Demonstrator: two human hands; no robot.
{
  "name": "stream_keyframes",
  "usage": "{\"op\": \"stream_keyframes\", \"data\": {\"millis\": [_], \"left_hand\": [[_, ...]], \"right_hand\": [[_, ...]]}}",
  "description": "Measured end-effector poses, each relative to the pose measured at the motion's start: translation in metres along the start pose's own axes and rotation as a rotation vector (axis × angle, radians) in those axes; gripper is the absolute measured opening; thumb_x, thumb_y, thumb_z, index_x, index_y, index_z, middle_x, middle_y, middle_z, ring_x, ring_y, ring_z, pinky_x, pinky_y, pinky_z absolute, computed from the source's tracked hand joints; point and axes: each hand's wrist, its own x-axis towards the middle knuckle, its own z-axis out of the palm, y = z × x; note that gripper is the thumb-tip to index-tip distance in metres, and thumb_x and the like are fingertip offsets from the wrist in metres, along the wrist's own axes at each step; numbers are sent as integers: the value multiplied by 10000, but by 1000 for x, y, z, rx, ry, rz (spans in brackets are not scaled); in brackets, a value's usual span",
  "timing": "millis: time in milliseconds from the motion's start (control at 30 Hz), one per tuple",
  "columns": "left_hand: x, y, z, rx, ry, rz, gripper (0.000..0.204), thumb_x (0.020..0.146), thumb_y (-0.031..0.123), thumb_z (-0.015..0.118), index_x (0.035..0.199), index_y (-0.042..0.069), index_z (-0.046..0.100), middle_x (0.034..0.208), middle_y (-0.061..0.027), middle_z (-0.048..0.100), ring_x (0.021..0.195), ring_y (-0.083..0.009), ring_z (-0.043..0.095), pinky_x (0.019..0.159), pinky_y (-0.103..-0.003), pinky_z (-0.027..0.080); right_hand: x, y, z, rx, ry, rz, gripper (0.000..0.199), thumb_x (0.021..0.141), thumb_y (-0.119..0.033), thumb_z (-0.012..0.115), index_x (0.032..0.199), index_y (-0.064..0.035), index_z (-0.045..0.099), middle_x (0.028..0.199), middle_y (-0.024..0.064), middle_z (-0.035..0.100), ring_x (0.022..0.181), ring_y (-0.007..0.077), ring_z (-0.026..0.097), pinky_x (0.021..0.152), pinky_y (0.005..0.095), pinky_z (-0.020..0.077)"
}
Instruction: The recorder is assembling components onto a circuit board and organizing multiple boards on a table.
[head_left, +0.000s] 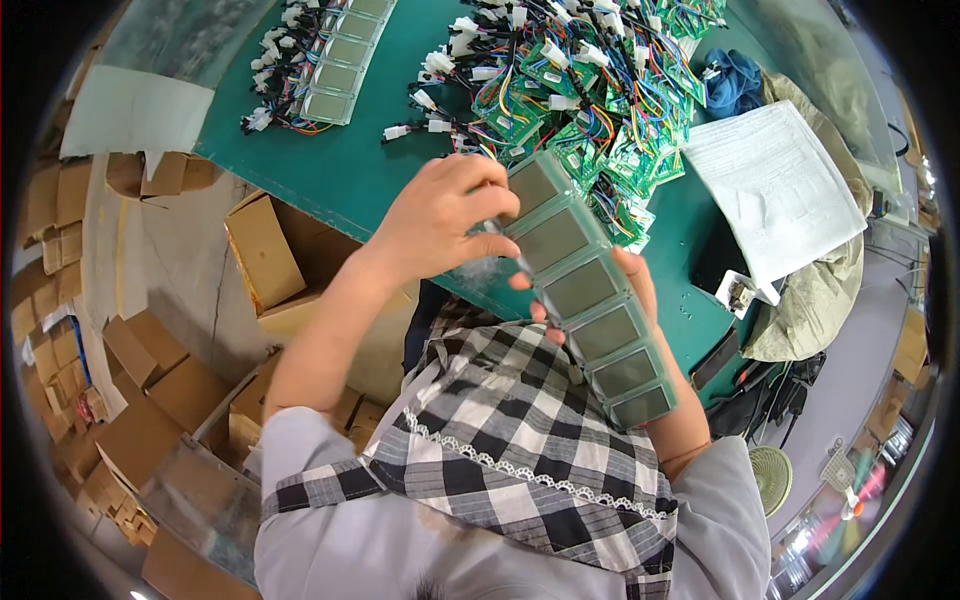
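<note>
Clearly, the right hand [637, 282] holds a 6-panel strip [582, 291].

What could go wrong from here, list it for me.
The strip of grey panels could slip: only the right hand clearly grips it, and in this view its lower end reaches over the checkered apron. Its upper end appears close to the pile of wired circuit boards, so it might snag there.

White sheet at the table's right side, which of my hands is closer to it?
Your right hand, holding the display-panel strip, left of the white sheet. Your left hand is farther left, by the strip's upper end.
</note>
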Motion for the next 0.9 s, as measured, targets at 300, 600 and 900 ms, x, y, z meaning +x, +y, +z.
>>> {"op": "stream_keyframes", "data": {"millis": [300, 600, 900], "left_hand": [[15, -2, -20, 39, -481, 72, 425, 612, 326, 843, 790, 97, 532, 842, -21, 494, 831, -221, 566, 751, -369, 438], [11, -6, -20, -61, -469, 15, 344, 730, 305, 802, 796, 91, 541, 814, -37, 503, 794, -246, 562, 681, -382, 447], [10, 0, -26, -154, -547, -110, 172, 847, 162, 711, 859, 81, 560, 825, -52, 509, 775, -259, 572, 649, -379, 465]], "right_hand": [[0, 14, -9, -6, -1, 161, 730, 940, -512, 464, 1456, 1, 397, 1278, 279, 587, 884, 272, 657, 666, 371, 557], [-3, 10, -6, -24, 47, 150, 743, 928, -509, 499, 1459, -1, 392, 1285, 300, 576, 874, 277, 659, 648, 375, 555], [-8, 13, -2, 1, 68, 97, 787, 917, -530, 501, 1487, -6, 362, 1283, 331, 563, 865, 287, 662, 640, 385, 555]]}}
